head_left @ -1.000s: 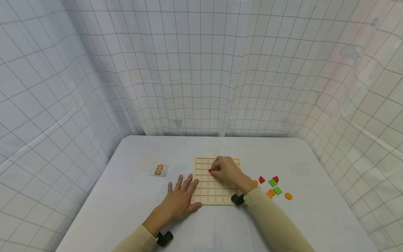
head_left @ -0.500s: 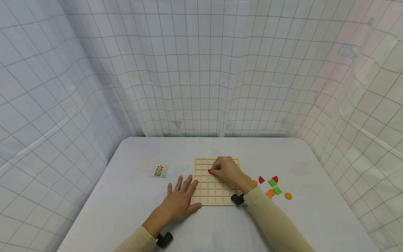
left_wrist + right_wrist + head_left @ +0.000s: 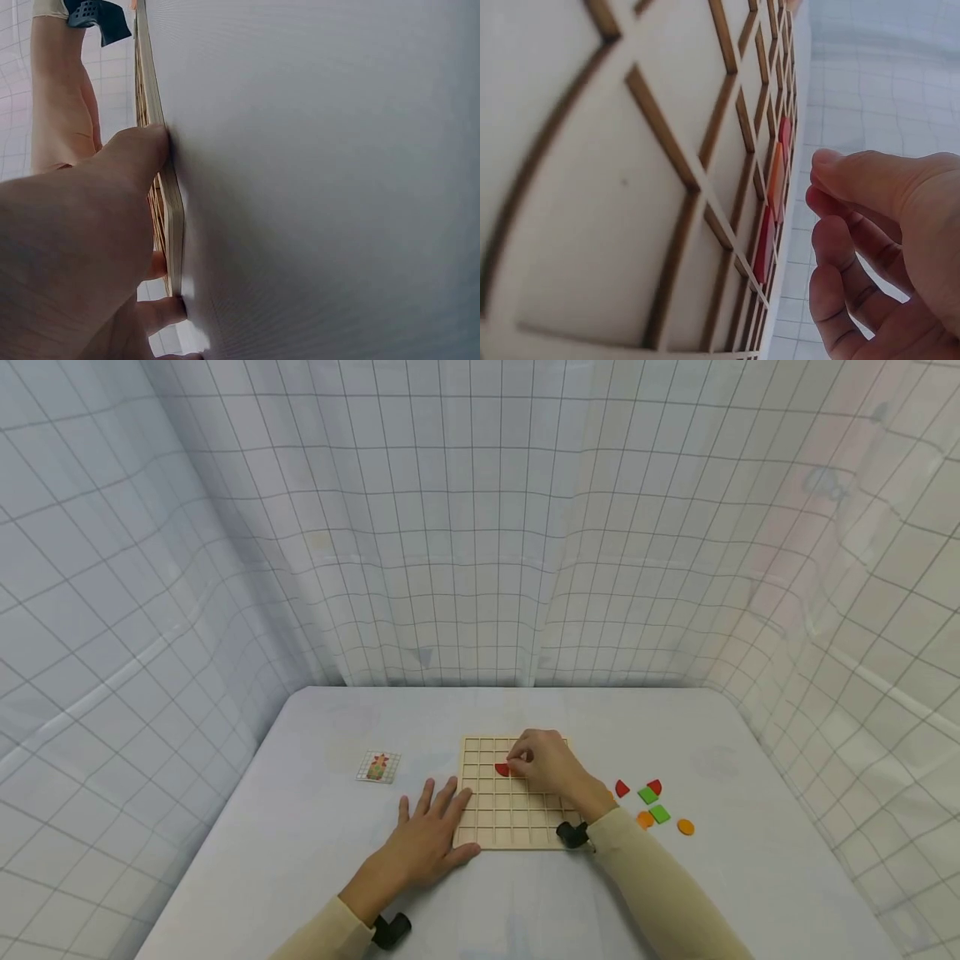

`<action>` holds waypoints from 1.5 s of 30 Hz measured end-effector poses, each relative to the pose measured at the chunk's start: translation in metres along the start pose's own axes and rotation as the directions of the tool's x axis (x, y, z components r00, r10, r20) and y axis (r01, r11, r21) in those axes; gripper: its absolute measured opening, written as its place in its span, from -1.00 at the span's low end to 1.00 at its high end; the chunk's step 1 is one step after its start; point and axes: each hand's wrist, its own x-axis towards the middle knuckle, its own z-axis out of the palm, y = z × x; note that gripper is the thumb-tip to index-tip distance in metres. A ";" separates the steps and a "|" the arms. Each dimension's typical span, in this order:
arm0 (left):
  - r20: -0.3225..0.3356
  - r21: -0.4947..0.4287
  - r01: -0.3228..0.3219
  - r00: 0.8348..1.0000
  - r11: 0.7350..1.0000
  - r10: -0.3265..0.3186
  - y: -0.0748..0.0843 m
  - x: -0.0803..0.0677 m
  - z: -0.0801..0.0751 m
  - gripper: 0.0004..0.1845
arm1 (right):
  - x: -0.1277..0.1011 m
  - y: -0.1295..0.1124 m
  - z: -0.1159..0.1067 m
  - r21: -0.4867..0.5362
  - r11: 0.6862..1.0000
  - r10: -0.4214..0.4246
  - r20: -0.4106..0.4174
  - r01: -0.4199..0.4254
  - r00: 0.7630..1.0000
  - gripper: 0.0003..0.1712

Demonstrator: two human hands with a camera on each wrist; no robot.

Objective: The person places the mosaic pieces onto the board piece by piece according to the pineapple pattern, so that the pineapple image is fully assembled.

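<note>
A pale wooden grid board (image 3: 502, 814) lies on the white table. My left hand (image 3: 423, 843) is spread at its lower left corner, thumb at the front edge and fingers along the left side. Just above the board is my right hand (image 3: 551, 767), fingers loosely bent and holding nothing. A red quarter-circle tile (image 3: 502, 770) lies on the grid at its fingertips. The right wrist view shows a gap between that hand (image 3: 877, 240) and the board. There, an orange tile (image 3: 775, 184) sits between two red tiles, the nearer red tile (image 3: 764, 246) included; the head view hides some of them.
Left of the board lies a small pattern card (image 3: 378, 766) with a gridded picture. To the right are loose tiles: red quarter-circles (image 3: 622, 788), green tiles (image 3: 660, 814) and orange rounds (image 3: 686, 827). White gridded curtains (image 3: 442, 568) surround the table.
My right hand has let go of the red tile and drawn slightly up and right, so more of the tile shows on the grid. My left hand stays in place.
</note>
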 end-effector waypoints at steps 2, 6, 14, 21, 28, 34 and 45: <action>0.000 0.002 0.001 1.000 1.000 -0.001 0.000 0.000 0.000 0.00 | -0.001 -0.001 -0.003 -0.005 1.000 0.003 -0.008 -0.004 1.000 -0.94; -0.001 0.005 0.005 1.000 1.000 -0.005 -0.001 0.001 0.001 0.01 | -0.003 0.000 -0.008 -0.012 1.000 -0.007 -0.023 0.007 1.000 -0.94; 0.002 0.012 0.012 1.000 1.000 -0.012 0.000 0.001 0.001 0.02 | -0.012 0.011 -0.013 -0.014 1.000 -0.002 -0.028 0.002 1.000 -0.93; 0.003 0.010 0.018 1.000 1.000 -0.018 -0.001 0.001 0.003 0.02 | -0.025 0.020 -0.022 -0.031 0.999 0.016 -0.038 -0.017 0.999 -0.93; 0.008 0.007 0.018 1.000 1.000 -0.018 -0.001 0.001 0.003 0.02 | -0.048 0.032 -0.040 -0.034 0.995 0.095 -0.039 -0.096 0.995 -0.92; 0.000 0.007 0.022 1.000 1.000 -0.022 0.000 0.001 0.004 0.01 | -0.069 0.048 -0.056 -0.042 0.982 0.182 -0.012 -0.182 0.983 -0.87; 0.000 0.008 0.024 1.000 1.000 -0.024 0.002 0.001 0.002 0.01 | -0.100 0.067 -0.078 -0.055 0.967 0.253 0.067 -0.250 0.965 -0.80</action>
